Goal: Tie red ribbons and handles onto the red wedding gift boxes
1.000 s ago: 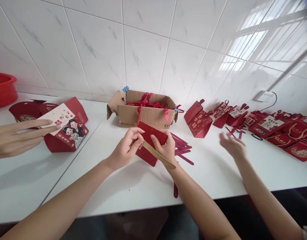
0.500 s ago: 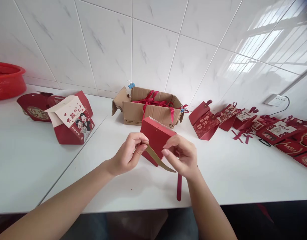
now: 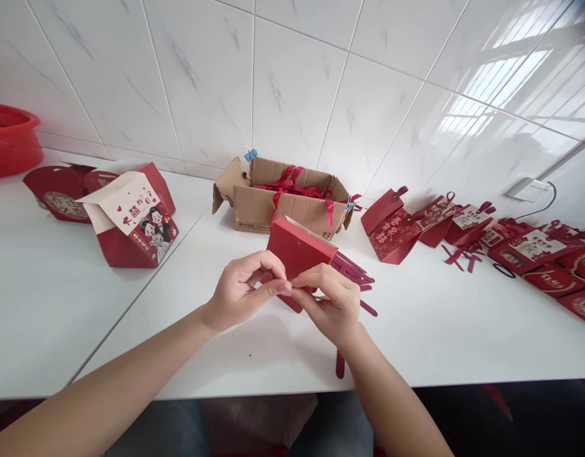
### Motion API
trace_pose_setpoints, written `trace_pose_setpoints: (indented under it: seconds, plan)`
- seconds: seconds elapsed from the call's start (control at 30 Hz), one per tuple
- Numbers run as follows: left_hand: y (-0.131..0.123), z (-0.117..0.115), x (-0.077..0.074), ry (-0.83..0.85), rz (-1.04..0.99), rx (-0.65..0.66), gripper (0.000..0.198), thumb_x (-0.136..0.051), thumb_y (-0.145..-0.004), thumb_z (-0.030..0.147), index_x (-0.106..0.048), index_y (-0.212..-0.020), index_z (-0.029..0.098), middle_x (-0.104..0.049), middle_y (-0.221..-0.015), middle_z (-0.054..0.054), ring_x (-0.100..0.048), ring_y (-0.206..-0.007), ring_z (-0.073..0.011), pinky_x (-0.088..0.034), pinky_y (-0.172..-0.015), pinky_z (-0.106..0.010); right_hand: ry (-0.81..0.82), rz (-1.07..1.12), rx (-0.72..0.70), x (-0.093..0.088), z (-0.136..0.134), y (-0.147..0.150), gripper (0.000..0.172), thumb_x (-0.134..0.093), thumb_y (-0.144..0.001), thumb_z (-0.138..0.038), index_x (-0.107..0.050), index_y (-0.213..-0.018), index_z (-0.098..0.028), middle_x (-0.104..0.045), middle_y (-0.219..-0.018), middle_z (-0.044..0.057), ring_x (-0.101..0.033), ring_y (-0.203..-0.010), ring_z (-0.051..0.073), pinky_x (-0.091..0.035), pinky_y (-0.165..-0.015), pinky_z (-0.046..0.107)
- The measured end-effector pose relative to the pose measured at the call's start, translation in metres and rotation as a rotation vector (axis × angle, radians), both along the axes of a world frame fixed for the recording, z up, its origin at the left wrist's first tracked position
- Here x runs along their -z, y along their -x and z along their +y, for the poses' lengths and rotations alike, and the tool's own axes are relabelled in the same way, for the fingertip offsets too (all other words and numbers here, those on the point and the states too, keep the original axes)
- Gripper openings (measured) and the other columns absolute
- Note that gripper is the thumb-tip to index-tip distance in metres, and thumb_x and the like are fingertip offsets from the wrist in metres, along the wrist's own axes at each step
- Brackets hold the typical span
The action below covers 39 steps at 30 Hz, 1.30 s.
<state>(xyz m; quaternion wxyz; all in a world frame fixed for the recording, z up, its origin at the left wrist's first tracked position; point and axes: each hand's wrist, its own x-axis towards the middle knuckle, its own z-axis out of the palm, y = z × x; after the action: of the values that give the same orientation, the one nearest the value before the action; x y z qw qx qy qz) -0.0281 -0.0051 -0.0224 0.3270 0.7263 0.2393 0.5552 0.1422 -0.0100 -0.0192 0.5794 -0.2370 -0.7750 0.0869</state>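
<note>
My left hand [image 3: 245, 292] and my right hand [image 3: 328, 298] meet fingertip to fingertip above the front of a red paper box [image 3: 297, 251]. Both are pinched closed around a thin strap, gold-brown on one face. Only a sliver of it shows now, as the fingers cover nearly all of it. The red box stands tilted behind my hands, its lower part hidden by them. To its right lies a fan of dark red straps [image 3: 352, 270], partly behind my right hand. Another single strap [image 3: 340, 365] lies by the table's front edge, under my right wrist.
Behind stands a cardboard box [image 3: 292, 212] full of red ribbons, with blue binder clips. At left are a white-and-red gift box [image 3: 135, 222], dark red boxes [image 3: 59, 197] and a red basin [image 3: 11, 143]. Several finished-looking gift boxes [image 3: 392, 228] line the right, near a power strip [image 3: 530, 189].
My right hand has moved left and closed against my left fingertips. The gold-brown strap, earlier hanging from my left hand, is now hidden in the fingers. More dark red straps show.
</note>
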Motion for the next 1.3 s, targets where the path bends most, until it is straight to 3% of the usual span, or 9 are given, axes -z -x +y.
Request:
trace_pose_setpoints:
  seconds: [0.2,0.4,0.53,0.67,0.87,1.3]
  plan:
    - [0.005,0.004,-0.003,0.142,-0.079,0.147,0.023,-0.065,-0.084,0.036,-0.061,-0.072,0.017,-0.059,-0.071,-0.004,-0.057,-0.065,-0.0131,-0.05,-0.057,-0.025,0.112,0.037,-0.072,-0.001,-0.003,0.0,0.005,-0.068,-0.081,-0.021,-0.067,-0.08,-0.026,-0.071,-0.071,-0.001,-0.067,-0.065,0.015,-0.056,-0.057,0.027]
    - [0.012,0.005,-0.012,0.169,0.0,0.242,0.019,-0.057,-0.09,0.027,-0.067,-0.104,0.021,-0.062,-0.088,-0.007,-0.062,-0.079,-0.0167,-0.056,-0.066,-0.028,0.568,0.19,-0.39,0.001,0.0,-0.003,0.006,-0.074,-0.075,-0.024,-0.068,-0.076,-0.022,-0.071,-0.071,0.0,-0.066,-0.061,0.015,-0.057,-0.057,0.029]
    - [0.01,0.005,-0.012,0.045,0.052,0.258,0.02,-0.059,-0.088,0.018,-0.07,-0.104,0.023,-0.061,-0.088,-0.006,-0.063,-0.076,-0.0145,-0.056,-0.061,-0.024,0.705,0.271,-0.515,0.005,0.003,-0.003,0.006,-0.076,-0.073,-0.02,-0.069,-0.074,-0.021,-0.069,-0.066,0.0,-0.065,-0.059,0.014,-0.056,-0.055,0.028]
    - [0.01,0.008,-0.007,-0.071,0.049,0.185,0.022,-0.063,-0.083,0.01,-0.071,-0.099,0.024,-0.064,-0.086,-0.005,-0.063,-0.074,-0.013,-0.054,-0.061,-0.023,0.723,0.312,-0.524,0.006,0.004,-0.002,0.009,-0.077,-0.071,-0.016,-0.07,-0.073,-0.022,-0.069,-0.065,-0.001,-0.064,-0.057,0.013,-0.055,-0.054,0.026]
    - [0.012,0.01,-0.006,-0.093,0.073,0.117,0.011,-0.066,-0.082,0.013,-0.07,-0.088,0.02,-0.064,-0.079,-0.004,-0.06,-0.067,-0.0118,-0.05,-0.056,-0.022,0.727,0.282,-0.482,0.006,0.003,-0.002,0.009,-0.077,-0.072,-0.019,-0.068,-0.074,-0.021,-0.068,-0.066,-0.001,-0.063,-0.056,0.013,-0.053,-0.052,0.026]
    - [0.009,0.005,-0.006,-0.115,0.103,0.053,0.005,-0.063,-0.083,0.014,-0.064,-0.08,0.018,-0.059,-0.075,-0.003,-0.057,-0.067,-0.0122,-0.047,-0.058,-0.023,0.389,0.11,-0.297,0.001,0.003,-0.003,0.008,-0.072,-0.077,-0.021,-0.066,-0.072,-0.02,-0.068,-0.068,0.001,-0.062,-0.06,0.012,-0.05,-0.052,0.024]
